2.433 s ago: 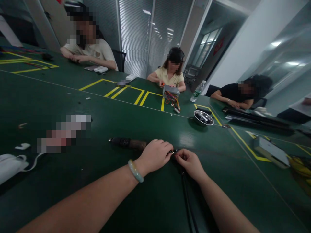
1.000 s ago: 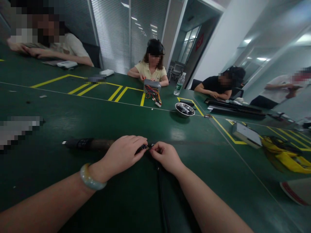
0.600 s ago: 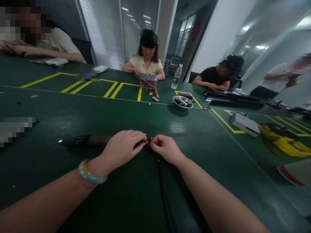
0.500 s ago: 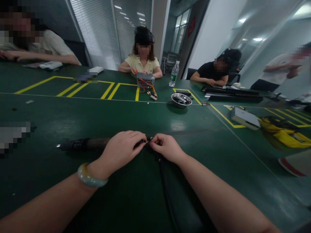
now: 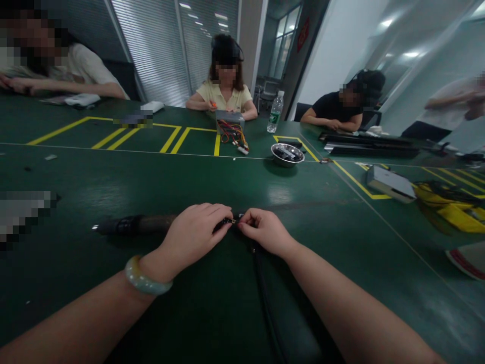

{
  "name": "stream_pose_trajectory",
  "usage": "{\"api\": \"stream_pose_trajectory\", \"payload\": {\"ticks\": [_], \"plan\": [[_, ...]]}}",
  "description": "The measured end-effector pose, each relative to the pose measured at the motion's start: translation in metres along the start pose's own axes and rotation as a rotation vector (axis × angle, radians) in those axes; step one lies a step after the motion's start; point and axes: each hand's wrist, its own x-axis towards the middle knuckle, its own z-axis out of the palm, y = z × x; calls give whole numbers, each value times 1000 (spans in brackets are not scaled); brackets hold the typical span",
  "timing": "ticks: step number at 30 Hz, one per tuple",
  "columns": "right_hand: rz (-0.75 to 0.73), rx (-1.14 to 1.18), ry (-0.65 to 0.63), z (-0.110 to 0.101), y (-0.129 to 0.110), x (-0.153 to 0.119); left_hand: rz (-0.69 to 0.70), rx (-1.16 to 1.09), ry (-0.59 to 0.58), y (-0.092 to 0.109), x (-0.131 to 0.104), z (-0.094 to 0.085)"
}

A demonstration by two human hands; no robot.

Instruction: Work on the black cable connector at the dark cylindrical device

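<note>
My left hand (image 5: 195, 232) is closed around a small black connector (image 5: 228, 221) with a gold-coloured tip pointing right. Facing it, my right hand (image 5: 267, 232) pinches finger and thumb together right beside that tip; what it grips is too small to make out. Behind my left hand a dark, cylindrical electric screwdriver (image 5: 151, 224) lies on the green table (image 5: 159, 177), its metal bit toward the left. From under my right hand a black cable (image 5: 264, 293) runs down to the lower edge of the view.
Beyond my hands stand a metal bowl (image 5: 287, 154) of dark parts and a water bottle (image 5: 275, 112). A person opposite handles a grey box (image 5: 230, 120) with coloured wires. A silver box (image 5: 391, 184) and a yellow bag (image 5: 454, 206) lie at right. Other people sit or stand around.
The whole view has shifted slightly, so everything sits a little farther right. Both hands keep nearly the same pose and grip.
</note>
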Motion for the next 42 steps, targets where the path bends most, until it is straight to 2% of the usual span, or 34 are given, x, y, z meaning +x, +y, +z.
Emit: {"api": "stream_pose_trajectory", "payload": {"ticks": [10,25,34,42], "plan": [[1,10,-7,-1,-2,-1,-9,1,-21,1,0,-3],[21,94,-8,2,2,0,-57,-34,50,1,-2,-1],[10,59,10,2,2,0,-40,-32,48,-2,-3,3],[-1,-16,33,2,-1,0,-29,-54,45,1,-3,-1]]}}
